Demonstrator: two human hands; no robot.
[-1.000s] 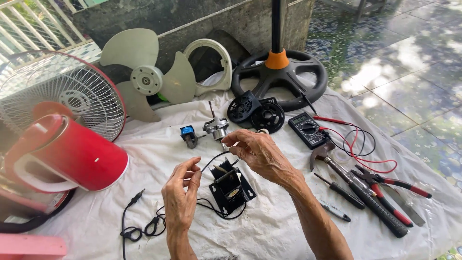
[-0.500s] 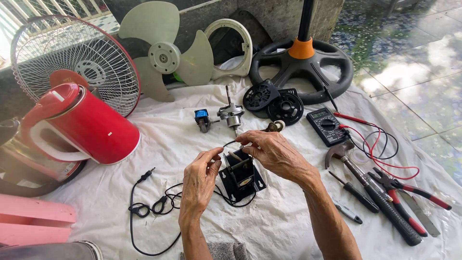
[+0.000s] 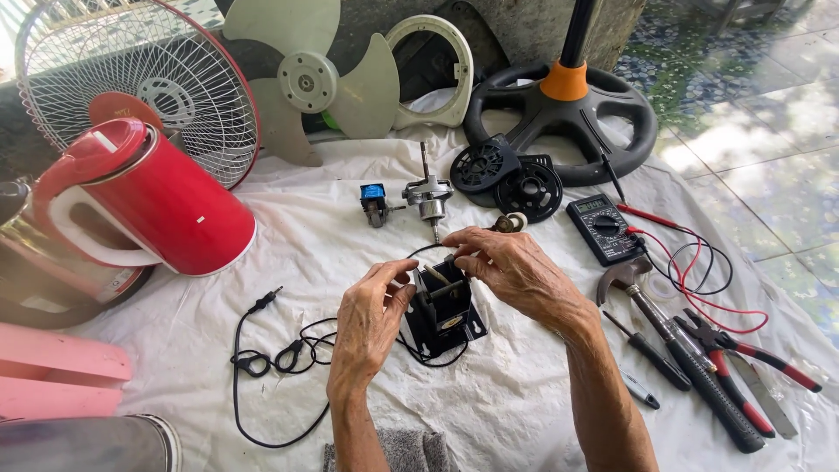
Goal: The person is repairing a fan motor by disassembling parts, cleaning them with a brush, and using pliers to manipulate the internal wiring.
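Note:
A small black fan motor (image 3: 444, 316) with a metal shaft stands on the white cloth (image 3: 524, 402) in the middle. My left hand (image 3: 371, 319) grips its left side. My right hand (image 3: 507, 267) pinches the top of the motor near the shaft and a thin black wire. A black cord (image 3: 271, 363) runs from the motor to the left across the cloth.
A red electric kettle (image 3: 162, 197) lies at left, with a wire fan guard (image 3: 105, 70) and pale fan blade (image 3: 310, 79) behind. A metal rotor (image 3: 428, 197), black covers (image 3: 511, 175), a fan base (image 3: 568, 122), a multimeter (image 3: 603, 229), a hammer, screwdrivers and pliers (image 3: 734, 358) lie at right.
Both hands came closer together on the motor. The left hand moved from the loose wire onto the motor's side. The view shifted so everything sits lower and further right.

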